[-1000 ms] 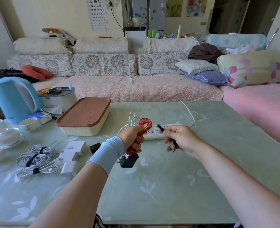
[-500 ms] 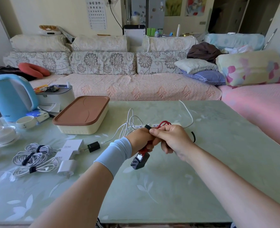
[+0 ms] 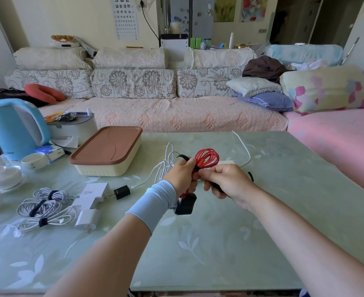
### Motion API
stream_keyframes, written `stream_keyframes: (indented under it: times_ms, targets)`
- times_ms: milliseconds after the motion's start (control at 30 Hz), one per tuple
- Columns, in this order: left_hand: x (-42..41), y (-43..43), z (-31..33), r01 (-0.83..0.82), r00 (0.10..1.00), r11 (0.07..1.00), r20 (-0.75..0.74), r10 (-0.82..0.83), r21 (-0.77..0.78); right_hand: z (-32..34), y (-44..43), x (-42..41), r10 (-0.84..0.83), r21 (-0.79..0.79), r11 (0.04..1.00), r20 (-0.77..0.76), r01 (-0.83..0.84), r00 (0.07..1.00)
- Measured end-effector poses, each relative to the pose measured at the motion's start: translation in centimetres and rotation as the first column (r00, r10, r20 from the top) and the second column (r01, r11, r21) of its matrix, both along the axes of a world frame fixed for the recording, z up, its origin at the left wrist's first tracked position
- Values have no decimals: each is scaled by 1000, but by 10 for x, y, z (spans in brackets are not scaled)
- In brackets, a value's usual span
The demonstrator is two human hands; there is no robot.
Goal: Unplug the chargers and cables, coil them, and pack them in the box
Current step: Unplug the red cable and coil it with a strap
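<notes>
My left hand [image 3: 182, 175] grips a coiled red cable [image 3: 207, 157] above the table, and its black charger [image 3: 185, 204] hangs below the fist. My right hand [image 3: 225, 181] pinches a black strap [image 3: 182, 157] that wraps around the coil's middle. Behind my hands lies a white power strip [image 3: 226, 162], mostly hidden, with a loose white cable [image 3: 166, 166] beside it. The cream box with a brown lid [image 3: 106, 151] stands shut at the back left. Several white chargers [image 3: 91, 198] and tied white cable coils [image 3: 43, 203] lie at the left.
A blue kettle [image 3: 14, 127], cups [image 3: 34, 160] and a teapot set [image 3: 2, 175] crowd the table's left edge. A small black charger [image 3: 121, 192] lies by the white ones. A sofa runs behind the green table [image 3: 219, 243].
My right hand came in to the red coil with the black strap and is wrapping it around. The coil now stands upright above my left fist.
</notes>
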State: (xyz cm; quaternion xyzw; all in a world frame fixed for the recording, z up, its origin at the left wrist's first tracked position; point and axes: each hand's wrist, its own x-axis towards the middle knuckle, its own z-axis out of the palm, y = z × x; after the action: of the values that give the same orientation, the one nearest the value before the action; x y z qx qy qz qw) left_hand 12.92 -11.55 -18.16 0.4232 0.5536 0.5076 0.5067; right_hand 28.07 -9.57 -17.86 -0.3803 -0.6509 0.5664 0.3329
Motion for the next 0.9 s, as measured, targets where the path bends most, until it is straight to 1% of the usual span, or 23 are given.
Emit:
stream_keyframes:
  times_ms: [67, 167, 233, 300, 367, 433, 467, 533, 567, 633, 700, 767, 800, 867, 900]
  targets:
    - [0, 0, 1, 1, 999, 1000, 33, 0, -14, -1, 2, 4, 18, -35, 999, 21, -17, 1000]
    - [-4, -6, 4, 73, 996, 997, 46, -73, -1, -3, 5, 9, 70, -65, 996, 72, -66, 995]
    - [-8, -10, 6, 145, 988, 989, 53, -146, 28, -5, 8, 12, 85, -36, 996, 108, -81, 991]
    - [-12, -13, 8, 230, 971, 972, 65, -232, 36, -6, 10, 15, 54, 13, 998, 135, -56, 989]
    - [-15, -15, 9, 320, 945, 947, 60, -321, 16, -6, 11, 15, 25, 105, 994, 148, -41, 989]
    - [-17, -17, 8, 384, 923, 923, 23, -384, -10, -5, 12, 15, 34, 277, 957, 175, -82, 984]
    - [-19, -16, 7, 394, 919, 919, -14, -394, -24, -4, 13, 15, 47, 359, 926, 190, -114, 981]
    - [-22, -15, 5, 378, 914, 924, -134, -382, -54, -6, 20, 17, -33, 469, 877, 269, -101, 963]
    - [-24, -15, 5, 363, 906, 929, -206, -369, -69, -8, 23, 21, -76, 462, 883, 314, -82, 947]
    - [-25, -16, 6, 352, 858, 931, -362, -364, -101, -7, 24, 24, -76, 372, 926, 352, -64, 933]
    - [-24, -17, 6, 357, 795, 925, -478, -374, -131, -5, 19, 20, -47, 294, 954, 333, -56, 942]
    - [-21, -19, 8, 361, 749, 922, -546, -375, -138, -1, 16, 17, -31, 226, 974, 281, -34, 959]
    - [-19, -20, 8, 362, 729, 923, -576, -368, -132, 0, 15, 16, -14, 160, 987, 239, -25, 971]
    - [-17, -19, 6, 349, 719, 930, -604, -345, -116, 4, 14, 16, 7, 46, 999, 163, -15, 987]
    - [-16, -19, 5, 333, 721, 936, -609, -331, -115, 4, 13, 15, 7, 46, 999, 155, -15, 988]
